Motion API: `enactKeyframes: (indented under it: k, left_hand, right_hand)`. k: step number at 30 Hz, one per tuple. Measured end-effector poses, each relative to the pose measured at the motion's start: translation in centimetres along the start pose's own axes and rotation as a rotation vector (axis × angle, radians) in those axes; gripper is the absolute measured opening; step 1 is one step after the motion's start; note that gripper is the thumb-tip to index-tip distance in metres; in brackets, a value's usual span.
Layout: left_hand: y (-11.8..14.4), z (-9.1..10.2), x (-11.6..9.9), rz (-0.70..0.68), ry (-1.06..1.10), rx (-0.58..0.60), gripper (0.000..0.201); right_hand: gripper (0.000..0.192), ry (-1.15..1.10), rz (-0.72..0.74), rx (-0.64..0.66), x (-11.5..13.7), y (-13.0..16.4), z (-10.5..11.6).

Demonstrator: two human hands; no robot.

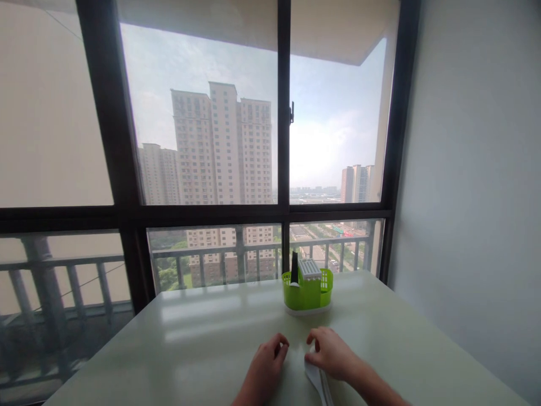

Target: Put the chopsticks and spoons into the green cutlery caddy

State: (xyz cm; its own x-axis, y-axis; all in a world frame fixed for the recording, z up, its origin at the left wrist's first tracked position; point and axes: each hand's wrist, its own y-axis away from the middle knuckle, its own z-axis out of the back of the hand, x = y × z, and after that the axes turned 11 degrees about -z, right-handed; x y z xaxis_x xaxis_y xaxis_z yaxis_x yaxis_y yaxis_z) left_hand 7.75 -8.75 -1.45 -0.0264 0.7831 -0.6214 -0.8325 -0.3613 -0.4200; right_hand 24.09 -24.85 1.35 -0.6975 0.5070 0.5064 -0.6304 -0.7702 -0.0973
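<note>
Under the right hand (332, 352), curled on it, lies a pale utensil (318, 380), probably a spoon, long axis running back toward the wrist; the left hand (266, 366), loosely curled and empty, rests just beside.

Both bare forearms enter from bottom edge, angled inward toward each other. Left hand (266, 363) palm down, fingers curled under into loose fist, knuckles forward, thumb tucked toward right. Right hand (332, 352) palm down, fingers bent, fingertips pressed downward, wrist angled toward lower right. Hands close side by side, narrow gap between, not touching. No sleeves visible.
</note>
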Motion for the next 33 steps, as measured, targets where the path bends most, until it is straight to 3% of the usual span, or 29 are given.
enactKeyframes:
  k: [5, 11, 14, 16, 19, 22, 24, 25, 27, 33]
  left_hand:
    - [0.0, 0.1, 0.0, 0.0, 0.001, -0.016, 0.02]
    - [0.0, -0.1, 0.1, 0.009, -0.001, -0.003, 0.021]
    - [0.1, -0.1, 0.1, 0.024, -0.02, -0.007, 0.022]
    - [0.2, -0.2, 0.1, 0.045, -0.031, -0.008, 0.022]
    - [0.2, -0.3, 0.1, 0.068, -0.039, 0.007, 0.023]
    - [0.2, -0.4, 0.3, 0.071, -0.032, 0.006, 0.023]
    - [0.1, -0.5, 0.4, 0.064, -0.025, -0.003, 0.022]
    - [0.1, -0.5, 0.5, 0.058, -0.023, -0.006, 0.022]
    - [0.1, -0.5, 0.4, 0.05, -0.022, -0.003, 0.022]
    - [0.1, -0.3, 0.2, 0.065, -0.052, 0.012, 0.021]
  right_hand:
    - [0.022, 0.167, -0.012, 0.014, 1.6, -0.6, -1.3]
    - [0.031, 0.26, 0.017, 0.113, 2.9, -1.2, -1.8]
    - [0.024, 0.117, 0.071, 0.167, 3.2, -2.1, 0.0]
    - [0.016, -0.025, 0.074, 0.161, 3.6, -3.3, 2.7]
    - [0.012, -0.241, 0.038, -0.005, 4.7, -5.7, 8.2]
    - [0.017, -0.307, 0.099, -0.389, 6.2, -7.9, 12.6]
    - [0.018, -0.207, 0.153, -0.651, 7.1, -9.0, 13.6]
    - [0.019, -0.123, 0.166, -0.735, 7.5, -9.5, 13.5]
    - [0.021, 0.072, 0.172, -0.773, 8.3, -10.3, 12.4]
    - [0.021, 0.457, 0.268, -0.555, 9.5, -11.4, 7.4]
